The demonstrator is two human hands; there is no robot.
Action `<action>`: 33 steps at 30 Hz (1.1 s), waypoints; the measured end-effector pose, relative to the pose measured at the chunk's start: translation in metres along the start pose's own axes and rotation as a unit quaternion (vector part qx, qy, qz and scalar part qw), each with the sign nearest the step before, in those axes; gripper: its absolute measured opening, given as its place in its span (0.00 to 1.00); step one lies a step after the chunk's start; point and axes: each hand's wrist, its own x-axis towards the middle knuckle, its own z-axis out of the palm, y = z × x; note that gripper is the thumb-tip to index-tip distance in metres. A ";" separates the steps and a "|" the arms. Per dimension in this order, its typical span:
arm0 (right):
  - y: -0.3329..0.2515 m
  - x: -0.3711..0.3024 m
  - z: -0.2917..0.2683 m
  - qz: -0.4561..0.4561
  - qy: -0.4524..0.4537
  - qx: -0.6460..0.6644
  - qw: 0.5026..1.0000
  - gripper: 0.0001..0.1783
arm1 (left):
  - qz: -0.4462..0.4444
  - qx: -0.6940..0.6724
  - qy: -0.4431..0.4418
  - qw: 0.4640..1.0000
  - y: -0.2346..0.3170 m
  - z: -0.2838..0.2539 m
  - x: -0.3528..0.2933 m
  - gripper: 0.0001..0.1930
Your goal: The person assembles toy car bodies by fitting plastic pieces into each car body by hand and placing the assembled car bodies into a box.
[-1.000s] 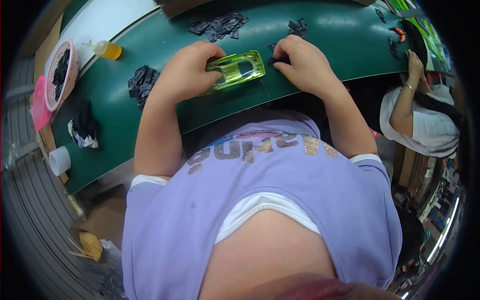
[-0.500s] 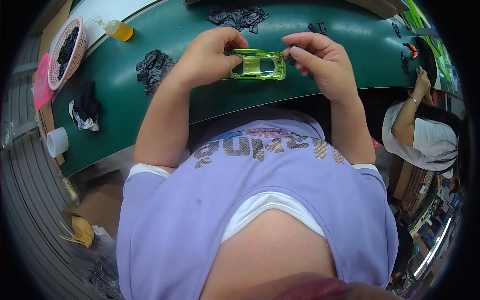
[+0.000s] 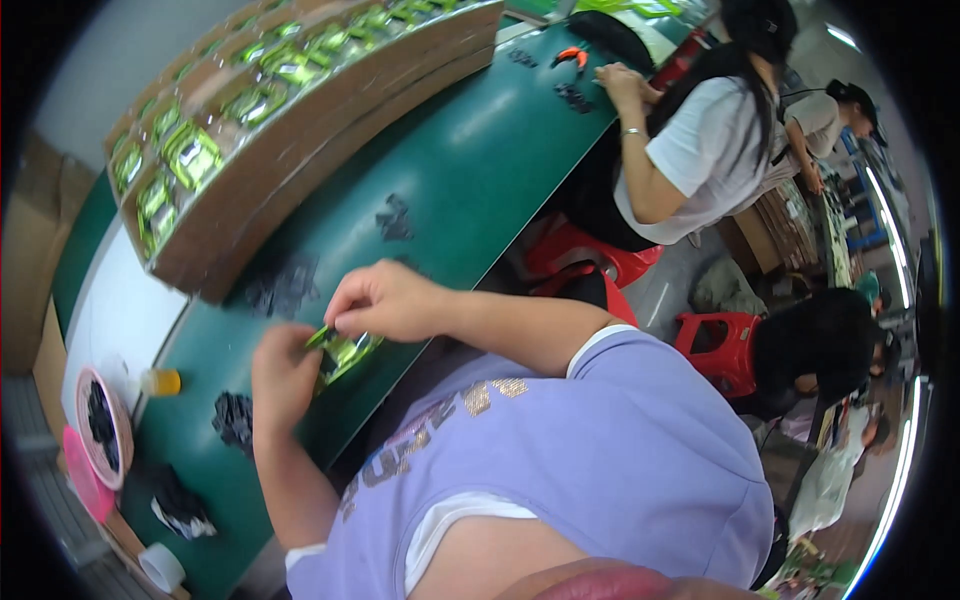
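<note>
A shiny green toy car body (image 3: pixel 350 358) is tilted between my hands, above the near edge of the green table. My left hand (image 3: pixel 283 375), smeared by motion, grips it from the left side. The fingers of my right hand (image 3: pixel 385 303) are pinched together at its upper end. Whatever they hold is hidden. Just beyond my hands lie black plastic parts (image 3: pixel 283 285), with a smaller group of black pieces (image 3: pixel 395 218) farther right. A heap of black parts (image 3: pixel 233 420) sits left of my left hand.
Boxes of green toy cars (image 3: pixel 190 155) line the far side of the green table (image 3: pixel 440 160). At left are a pink basket (image 3: pixel 118 425), a yellow-liquid bottle (image 3: pixel 162 382), a dark cloth (image 3: pixel 180 505) and a white cup (image 3: pixel 162 567). A seated co-worker (image 3: pixel 690 150) is at right.
The view has swung right, bringing the boxes and more people into sight. The car body has gone from level to tilted. The small black part in my right fingers no longer shows.
</note>
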 end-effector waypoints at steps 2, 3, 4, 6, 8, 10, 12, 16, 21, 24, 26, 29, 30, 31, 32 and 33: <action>-0.002 0.000 0.001 -0.078 -0.002 -0.077 0.994 0.08 | 0.017 0.015 -0.001 1.000 -0.002 -0.001 -0.002 0.09; -0.006 0.000 0.002 -0.083 0.005 -0.081 0.993 0.08 | 0.013 0.030 0.002 0.999 -0.003 -0.002 0.000 0.10; -0.012 0.001 0.001 -0.094 0.022 -0.103 0.990 0.08 | 0.021 0.031 0.001 0.999 -0.001 -0.002 0.006 0.10; -0.011 0.000 0.007 -0.099 0.031 -0.116 0.988 0.08 | 0.013 0.011 0.012 1.000 -0.003 -0.004 -0.001 0.11; -0.005 0.003 0.006 -0.210 0.051 -0.164 0.963 0.07 | 0.005 0.011 0.022 1.000 -0.001 -0.005 -0.001 0.13; -0.007 -0.002 0.008 -0.198 0.034 -0.172 0.964 0.06 | -0.012 -0.032 0.015 0.999 -0.008 -0.003 -0.001 0.13; -0.004 -0.008 0.007 -0.197 0.056 -0.164 0.965 0.06 | 0.001 -0.018 -0.009 1.000 0.000 -0.001 0.000 0.12; 0.004 -0.006 0.012 -0.228 0.070 -0.242 0.941 0.04 | -0.020 -0.070 -0.003 0.997 -0.010 0.004 0.002 0.10; -0.001 -0.004 0.017 -0.270 0.079 -0.336 0.899 0.06 | -0.037 -0.100 -0.026 0.994 -0.008 -0.002 -0.003 0.08; -0.001 0.001 0.018 -0.260 0.098 -0.346 0.896 0.04 | -0.034 -0.065 -0.017 0.997 -0.010 -0.003 0.003 0.10; 0.002 0.005 0.014 -0.252 0.107 -0.358 0.893 0.04 | -0.055 -0.093 -0.031 0.994 -0.003 -0.005 0.010 0.10; 0.007 0.008 0.017 -0.249 0.111 -0.350 0.896 0.04 | -0.074 -0.111 -0.031 0.991 -0.008 -0.004 0.010 0.10; 0.007 0.008 0.018 -0.248 0.105 -0.347 0.898 0.04 | -0.071 -0.111 -0.029 0.991 -0.008 -0.004 0.009 0.10; 0.006 0.009 0.019 -0.242 0.105 -0.351 0.898 0.03 | -0.067 -0.111 -0.028 0.991 -0.008 -0.005 0.009 0.10; 0.005 0.009 0.020 -0.236 0.106 -0.357 0.898 0.03 | -0.070 -0.112 -0.027 0.991 -0.009 -0.005 0.008 0.10; 0.004 0.008 0.022 -0.224 0.104 -0.357 0.901 0.03 | -0.064 -0.105 -0.025 0.992 -0.009 -0.005 0.007 0.10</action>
